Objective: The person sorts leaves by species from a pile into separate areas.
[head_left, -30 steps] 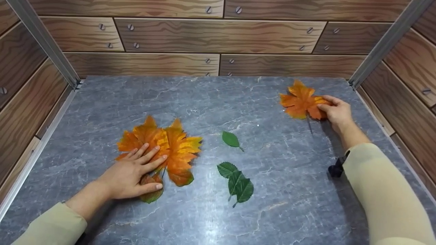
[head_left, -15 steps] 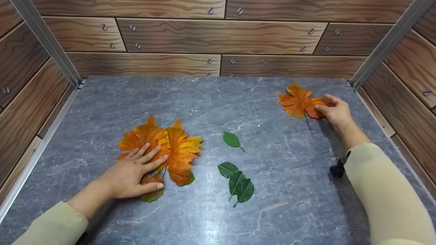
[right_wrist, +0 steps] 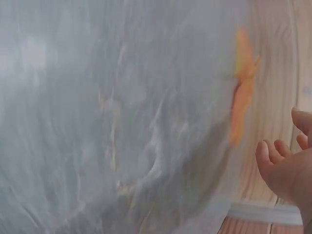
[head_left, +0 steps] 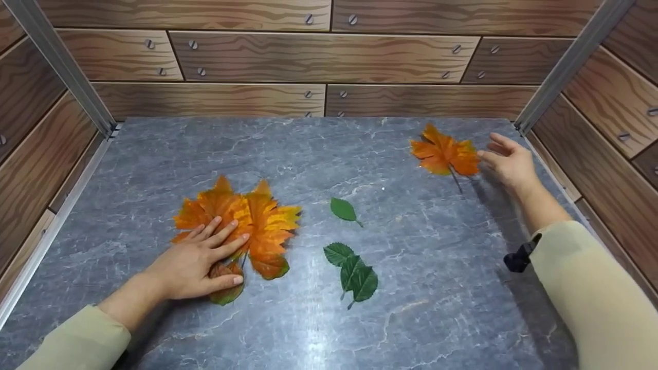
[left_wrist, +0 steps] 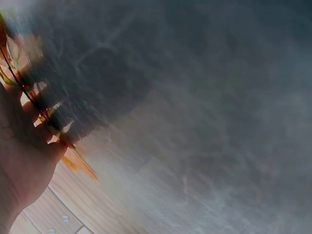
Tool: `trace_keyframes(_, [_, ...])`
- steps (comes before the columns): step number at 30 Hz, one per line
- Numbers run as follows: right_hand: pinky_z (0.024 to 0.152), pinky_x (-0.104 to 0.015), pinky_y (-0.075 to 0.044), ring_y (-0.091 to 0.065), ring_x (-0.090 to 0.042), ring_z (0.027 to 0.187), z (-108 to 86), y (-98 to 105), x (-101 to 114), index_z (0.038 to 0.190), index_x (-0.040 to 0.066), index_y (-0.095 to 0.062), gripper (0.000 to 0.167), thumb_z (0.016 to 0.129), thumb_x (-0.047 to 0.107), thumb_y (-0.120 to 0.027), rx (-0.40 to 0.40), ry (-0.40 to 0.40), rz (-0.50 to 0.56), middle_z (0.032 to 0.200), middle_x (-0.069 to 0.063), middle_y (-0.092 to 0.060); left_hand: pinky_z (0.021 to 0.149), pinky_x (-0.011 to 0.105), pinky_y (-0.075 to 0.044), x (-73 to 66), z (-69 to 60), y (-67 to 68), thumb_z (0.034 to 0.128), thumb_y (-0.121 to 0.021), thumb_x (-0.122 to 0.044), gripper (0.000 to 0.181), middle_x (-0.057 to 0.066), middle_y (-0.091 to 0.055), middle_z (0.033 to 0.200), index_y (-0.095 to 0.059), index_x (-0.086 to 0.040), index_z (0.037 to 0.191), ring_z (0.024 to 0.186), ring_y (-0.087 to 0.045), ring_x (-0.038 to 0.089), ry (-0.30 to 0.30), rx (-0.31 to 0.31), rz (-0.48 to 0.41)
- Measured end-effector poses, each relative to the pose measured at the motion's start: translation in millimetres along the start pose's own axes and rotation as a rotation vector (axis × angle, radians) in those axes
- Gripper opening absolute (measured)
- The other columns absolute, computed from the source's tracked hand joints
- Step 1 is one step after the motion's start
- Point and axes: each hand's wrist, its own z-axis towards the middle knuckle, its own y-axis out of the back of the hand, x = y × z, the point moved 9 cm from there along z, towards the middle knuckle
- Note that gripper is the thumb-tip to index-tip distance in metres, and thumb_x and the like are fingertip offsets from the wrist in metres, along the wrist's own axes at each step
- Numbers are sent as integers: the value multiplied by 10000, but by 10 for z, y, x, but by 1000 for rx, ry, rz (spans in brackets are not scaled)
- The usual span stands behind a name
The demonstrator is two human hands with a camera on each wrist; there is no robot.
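Spread flat, my left hand (head_left: 187, 267) rests on overlapping orange maple leaves (head_left: 270, 221) at the left of the table. Part of these leaves lies hidden beneath the palm. A brownish-green leaf part (head_left: 226, 295) shows below the thumb. At the far right, a single orange maple leaf (head_left: 437, 154) lies with its stem toward me. My right hand (head_left: 514, 167) is just right of that leaf, fingers loosely bent and holding nothing. In the right wrist view a gap shows between the hand (right_wrist: 287, 170) and the orange leaf (right_wrist: 242, 92).
A lone green leaf (head_left: 343, 208) lies mid-table. Nearer me is a cluster of overlapping green leaves (head_left: 365, 283). Wood-patterned walls (head_left: 329, 59) and metal posts (head_left: 576, 64) enclose the grey marbled table (head_left: 247, 149) at the back and sides.
My right hand has let go of the single orange maple leaf and drawn slightly away to the right. The left hand stays on its leaves.
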Motion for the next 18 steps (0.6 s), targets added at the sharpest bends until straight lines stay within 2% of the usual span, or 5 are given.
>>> trace_keyframes(4, [846,-169,-572,-669,-88,1102,-177,-249,238,1652,43,-364,730,1013,50,-717,40,85,279,1453,-151,-586,1239,667,-218,-1,-4,0,1011,-492,-745,833,111,-230,1741,-333,-276,1681,1600,-133,437,-1,4,-1])
trace_keyframes(8, [855,-221,-597,-731,-115,981,-426,-682,517,1557,25,-511,618,981,-36,-727,125,177,423,1184,-2,-714,1243,663,-210,7,-9,-5,1012,-486,-747,835,110,-222,1743,-329,-273,1682,1604,-123,432,4,19,-7])
trace_keyframes(12, [908,-294,-602,-722,-199,1072,-730,-1228,746,1506,62,-581,548,986,-52,-710,221,217,397,1263,-101,-702,1248,656,-203,9,-6,-7,1009,-484,-753,841,105,-215,1746,-324,-277,1683,1607,-114,425,14,26,-12])
trace_keyframes(15, [973,-380,-590,-687,-289,1162,-996,-1662,858,1514,87,-583,545,995,-16,-710,311,217,339,1376,-220,-637,1244,663,-205,2,-4,-4,1008,-487,-754,840,110,-221,1745,-331,-276,1681,1605,-118,431,11,20,-8])
trace_keyframes(18, [1030,-461,-560,-647,-371,1213,-1293,-2090,915,1526,116,-575,557,996,39,-725,426,180,294,1439,-268,-585,1244,664,-205,-3,0,-1,1007,-482,-758,845,112,-220,1745,-328,-273,1682,1605,-118,432,8,20,-1])
